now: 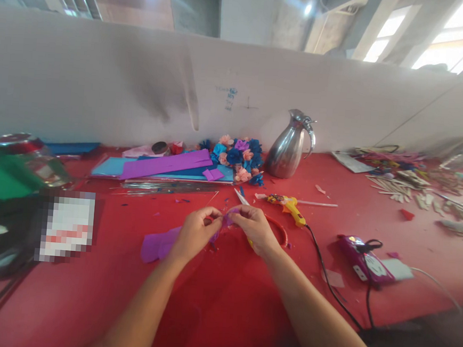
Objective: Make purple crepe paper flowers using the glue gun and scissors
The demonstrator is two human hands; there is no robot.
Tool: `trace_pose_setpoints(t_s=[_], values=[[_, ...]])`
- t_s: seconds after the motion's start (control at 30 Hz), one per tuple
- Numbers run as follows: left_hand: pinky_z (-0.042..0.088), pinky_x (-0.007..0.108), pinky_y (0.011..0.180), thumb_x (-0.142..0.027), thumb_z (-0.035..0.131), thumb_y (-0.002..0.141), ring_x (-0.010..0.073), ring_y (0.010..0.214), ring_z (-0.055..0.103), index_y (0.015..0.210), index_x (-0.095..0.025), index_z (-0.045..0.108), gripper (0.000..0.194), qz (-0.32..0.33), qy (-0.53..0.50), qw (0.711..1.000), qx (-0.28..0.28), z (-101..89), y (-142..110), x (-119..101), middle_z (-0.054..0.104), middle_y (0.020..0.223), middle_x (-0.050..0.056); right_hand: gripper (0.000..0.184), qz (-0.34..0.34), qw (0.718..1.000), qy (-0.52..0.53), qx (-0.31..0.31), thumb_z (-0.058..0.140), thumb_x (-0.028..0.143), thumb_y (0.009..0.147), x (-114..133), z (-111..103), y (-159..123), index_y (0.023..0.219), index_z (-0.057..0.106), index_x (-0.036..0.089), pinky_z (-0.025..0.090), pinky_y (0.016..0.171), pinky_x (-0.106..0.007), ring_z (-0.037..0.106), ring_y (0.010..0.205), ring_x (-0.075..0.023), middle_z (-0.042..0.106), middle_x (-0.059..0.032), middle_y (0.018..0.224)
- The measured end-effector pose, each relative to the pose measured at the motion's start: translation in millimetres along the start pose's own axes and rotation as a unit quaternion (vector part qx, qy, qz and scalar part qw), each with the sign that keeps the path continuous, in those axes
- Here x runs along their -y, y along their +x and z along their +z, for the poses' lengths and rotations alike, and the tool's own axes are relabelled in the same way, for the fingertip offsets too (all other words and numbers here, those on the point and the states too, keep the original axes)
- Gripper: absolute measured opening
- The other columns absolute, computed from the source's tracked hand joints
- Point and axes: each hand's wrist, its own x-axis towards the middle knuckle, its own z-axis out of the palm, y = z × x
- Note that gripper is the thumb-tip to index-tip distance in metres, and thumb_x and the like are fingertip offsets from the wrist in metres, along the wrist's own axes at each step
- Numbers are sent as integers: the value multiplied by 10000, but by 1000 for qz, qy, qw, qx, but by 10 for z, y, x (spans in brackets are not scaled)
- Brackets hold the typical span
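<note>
Both hands meet over the red table, fingers pinched on a small piece of purple crepe paper. My left hand is closed at its left side, my right hand at its right. A larger strip of purple crepe paper lies beside and partly behind my left hand. Scissors lie under my right hand, their blades pointing away and the handles mostly hidden. Right of that hand is a ring-shaped red band. Beyond it lies a yellow glue gun with a glue stick in its back.
Paper flowers are heaped at the back beside folded crepe paper sheets and thin wires. A steel jug stands against the partition. A purple power strip with cables lies at right, wooden sticks behind it. A jar stands left.
</note>
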Motion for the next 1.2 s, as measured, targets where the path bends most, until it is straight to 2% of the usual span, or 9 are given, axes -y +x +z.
trace_pose_setpoints(t_s=[0.17, 0.33, 0.5, 0.77, 1.2], values=[[379, 224, 555, -334, 550, 769, 121, 563, 515, 723, -159, 646, 204, -10, -23, 999, 22, -1, 7, 13, 586, 605, -12, 85, -9, 1000, -8, 1, 619, 245, 624, 5, -7, -4, 633, 669, 177, 408, 617, -252, 537, 606, -118, 631, 8, 623], [358, 219, 491, -395, 614, 727, 97, 468, 449, 723, -150, 629, 245, -72, -135, 987, 43, 5, 9, 51, 528, 521, -35, 100, 3, 1000, -10, -5, 630, 263, 619, 18, 0, -13, 635, 667, 171, 390, 587, -239, 511, 584, -106, 617, 12, 605], [380, 222, 478, -395, 698, 646, 98, 472, 472, 714, -143, 637, 269, -114, -201, 972, 44, 3, 4, 43, 555, 535, -22, 94, 10, 1000, 0, -6, 643, 264, 612, 39, 13, -30, 634, 665, 174, 385, 587, -242, 507, 586, -107, 611, 13, 606], [431, 233, 485, -351, 747, 594, 104, 488, 520, 669, -128, 665, 249, -148, -232, 960, 45, -20, 3, 49, 603, 566, 17, 93, 17, 1000, -7, 0, 645, 261, 606, 44, 14, -29, 635, 655, 173, 380, 611, -254, 522, 600, -113, 621, 12, 618], [470, 247, 488, -323, 799, 528, 132, 507, 578, 666, -126, 699, 261, -187, -223, 957, 14, -38, -6, 29, 651, 581, 45, 57, 10, 999, -26, 18, 628, 229, 621, 43, 9, -37, 643, 664, 190, 391, 628, -272, 539, 615, -133, 635, 6, 631]])
